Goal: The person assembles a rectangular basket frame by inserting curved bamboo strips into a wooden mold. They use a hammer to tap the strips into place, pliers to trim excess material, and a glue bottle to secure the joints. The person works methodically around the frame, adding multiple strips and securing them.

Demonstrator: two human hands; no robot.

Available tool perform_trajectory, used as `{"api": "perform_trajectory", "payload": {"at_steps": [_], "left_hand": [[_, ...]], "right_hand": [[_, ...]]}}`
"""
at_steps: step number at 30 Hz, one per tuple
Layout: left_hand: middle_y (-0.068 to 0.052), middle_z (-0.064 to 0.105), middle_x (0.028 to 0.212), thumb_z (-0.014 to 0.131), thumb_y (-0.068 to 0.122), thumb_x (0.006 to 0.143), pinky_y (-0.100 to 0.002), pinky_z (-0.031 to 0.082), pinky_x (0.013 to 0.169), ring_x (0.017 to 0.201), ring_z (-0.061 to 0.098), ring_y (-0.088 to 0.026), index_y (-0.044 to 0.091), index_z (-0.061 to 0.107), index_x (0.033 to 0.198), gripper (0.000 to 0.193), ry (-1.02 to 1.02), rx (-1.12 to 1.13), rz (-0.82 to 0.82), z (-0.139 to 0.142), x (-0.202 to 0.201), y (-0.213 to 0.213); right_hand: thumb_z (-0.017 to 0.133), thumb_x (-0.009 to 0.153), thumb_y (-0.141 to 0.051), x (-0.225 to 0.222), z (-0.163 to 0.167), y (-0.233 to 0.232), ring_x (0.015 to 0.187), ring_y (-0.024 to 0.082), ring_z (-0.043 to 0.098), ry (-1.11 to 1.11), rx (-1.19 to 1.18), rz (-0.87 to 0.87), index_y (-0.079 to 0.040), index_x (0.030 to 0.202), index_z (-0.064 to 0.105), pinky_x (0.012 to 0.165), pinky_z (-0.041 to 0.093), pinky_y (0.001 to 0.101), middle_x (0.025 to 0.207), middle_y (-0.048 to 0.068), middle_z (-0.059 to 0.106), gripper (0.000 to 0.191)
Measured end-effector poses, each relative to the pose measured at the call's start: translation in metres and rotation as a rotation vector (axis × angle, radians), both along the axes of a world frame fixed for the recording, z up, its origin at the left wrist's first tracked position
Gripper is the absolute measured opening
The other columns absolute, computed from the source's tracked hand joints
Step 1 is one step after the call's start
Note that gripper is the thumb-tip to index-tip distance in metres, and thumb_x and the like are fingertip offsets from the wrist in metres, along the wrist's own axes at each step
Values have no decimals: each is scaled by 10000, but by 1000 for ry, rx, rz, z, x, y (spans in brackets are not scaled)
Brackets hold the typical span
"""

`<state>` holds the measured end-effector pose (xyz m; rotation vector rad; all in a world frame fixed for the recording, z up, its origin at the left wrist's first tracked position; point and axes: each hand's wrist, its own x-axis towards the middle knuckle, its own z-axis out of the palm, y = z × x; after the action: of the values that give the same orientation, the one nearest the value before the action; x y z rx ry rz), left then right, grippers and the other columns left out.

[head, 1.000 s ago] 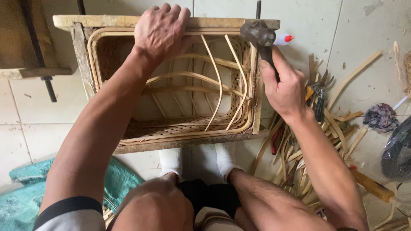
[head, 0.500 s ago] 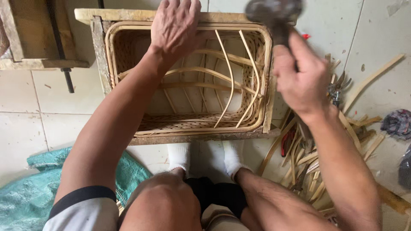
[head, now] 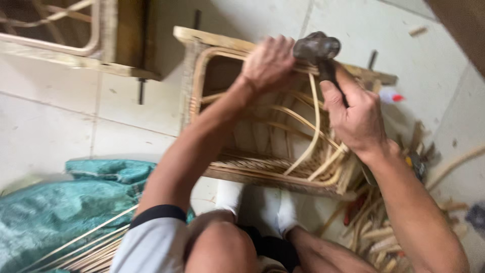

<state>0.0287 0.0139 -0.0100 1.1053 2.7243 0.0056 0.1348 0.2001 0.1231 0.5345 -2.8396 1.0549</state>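
Hammer (head: 317,48) above pale tiled floor (head: 60,121)

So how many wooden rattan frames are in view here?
2. One frame lies in the middle, with the left hand on its top edge beside the hammer held by the right hand. A second frame sits top left, cut off, so more may be hidden.

Left hand (head: 269,64): palm down, fingers curled over and pressing, forearm stretched forward from a white, dark-cuffed sleeve.
Right hand (head: 357,119): fist wrapped tight, thumb lying along the upper side, knuckles outward, wrist bent.
Right forearm: bare, angled up from lower right.
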Motion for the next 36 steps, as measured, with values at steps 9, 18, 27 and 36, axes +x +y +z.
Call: {"api": "perform_trajectory", "payload": {"at_steps": [9, 18, 27, 36], "left_hand": [[-8, 466, 972, 495, 372, 1127, -345, 417, 910, 941, 463, -173, 120, 495, 1009, 278, 458, 2, 232, -12, 1, 7], [-136, 548, 1200, 555, 308, 819, -419, 327, 1070, 1122, 515, -280, 82, 519, 1230, 471, 650, 791, 179, 6, 11, -7], [-238, 561, 1376, 854, 340, 854, -530, 376, 1133, 1270, 525, -424, -24, 443, 1467, 823, 73, 640, 783, 95, 207, -176], [-163, 674, 1244, 487, 223, 1097, -323, 534, 997, 1120, 679, -202, -17, 556, 1416, 406, -282, 1432, 1299, 31, 273, -202]], "right_hand": [[530, 1131, -265, -87, -11, -135, 584, 210, 617, 6, 147, 300, -39, 1423, 605, 612, 554, 430, 746, 87, 709, 376], [506, 1123, -234, -72, -8, -136, 578, 210, 632, -194, -12, 282, -12, 1284, 600, 611, 574, 405, 693, 138, 652, 290], [533, 1108, -150, 0, 21, -108, 409, 113, 527, -149, -127, 315, 12, 1514, 452, 404, 462, 258, 730, 122, 686, 445], [670, 1026, -169, 43, -34, -175, 464, 178, 568, -128, -63, 514, 54, 1501, 463, 405, 484, 322, 736, 126, 695, 564]]}}
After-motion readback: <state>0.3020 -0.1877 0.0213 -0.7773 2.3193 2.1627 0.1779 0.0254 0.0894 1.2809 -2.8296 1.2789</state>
